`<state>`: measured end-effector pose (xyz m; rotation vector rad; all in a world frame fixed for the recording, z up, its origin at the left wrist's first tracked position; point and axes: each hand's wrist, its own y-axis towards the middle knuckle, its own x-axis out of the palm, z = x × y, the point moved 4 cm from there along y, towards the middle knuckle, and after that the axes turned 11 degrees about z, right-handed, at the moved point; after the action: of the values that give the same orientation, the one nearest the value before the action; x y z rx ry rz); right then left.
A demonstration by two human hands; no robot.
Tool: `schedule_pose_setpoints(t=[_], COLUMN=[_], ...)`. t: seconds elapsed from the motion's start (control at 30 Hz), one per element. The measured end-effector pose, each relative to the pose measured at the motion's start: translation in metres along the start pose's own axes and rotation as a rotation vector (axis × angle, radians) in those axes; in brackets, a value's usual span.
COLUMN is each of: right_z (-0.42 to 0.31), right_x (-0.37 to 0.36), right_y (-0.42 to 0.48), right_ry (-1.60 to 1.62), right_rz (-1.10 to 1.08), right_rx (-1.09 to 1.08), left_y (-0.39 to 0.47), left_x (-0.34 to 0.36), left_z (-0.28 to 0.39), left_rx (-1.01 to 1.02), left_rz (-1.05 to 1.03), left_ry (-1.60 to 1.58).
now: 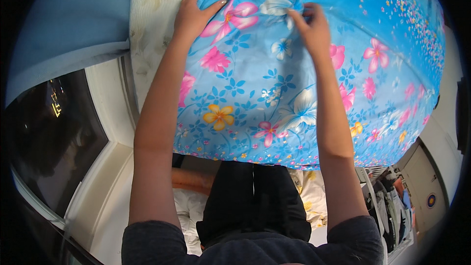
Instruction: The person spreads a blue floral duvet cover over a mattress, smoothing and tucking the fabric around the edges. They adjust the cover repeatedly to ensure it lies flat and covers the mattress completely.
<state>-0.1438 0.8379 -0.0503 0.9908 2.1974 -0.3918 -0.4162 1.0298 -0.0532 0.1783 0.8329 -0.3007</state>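
Note:
A bright blue floral bedding sheet (254, 70) spreads out before me, printed with pink, white and yellow flowers. At its upper left edge, my left hand (195, 18) grips the fabric, the thumb lying on top and the other fingers mostly hidden in the folds. Farther right, my right hand (314, 29) is over a white printed flower with its fingers curled and slightly blurred. Whether cloth is pinched between those fingers does not show. Creases run through the sheet near the left hand and along its right part.
A cream patterned mattress (151, 44) shows left of the sheet. Beside it are a blue curtain (73, 14) and a dark window (55, 136) with a pale sill (110, 180). Behind me lie light floral bedding (312, 198) and a rack of clothes (392, 206), near a door (419, 176).

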Motion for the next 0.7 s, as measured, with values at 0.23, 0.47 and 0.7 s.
schedule_pose_setpoints(t=[0.23, 0.47, 0.7], right_z=[-0.004, 0.086, 0.115], right_x=[-0.015, -0.085, -0.034], right_y=[-0.009, -0.044, -0.032], right_ry=[0.421, 0.479, 0.470], right_rz=[0.315, 0.612, 0.586], right_rx=[0.018, 0.370, 0.451], left_y=[-0.004, -0.011, -0.026], left_x=[-0.009, -0.025, 0.035], left_z=[-0.013, 0.049, 0.077], left_rx=[-0.256, 0.476, 0.178], left_rz=[-0.024, 0.363, -0.280], left_ry=[-0.227, 0.106, 0.396])
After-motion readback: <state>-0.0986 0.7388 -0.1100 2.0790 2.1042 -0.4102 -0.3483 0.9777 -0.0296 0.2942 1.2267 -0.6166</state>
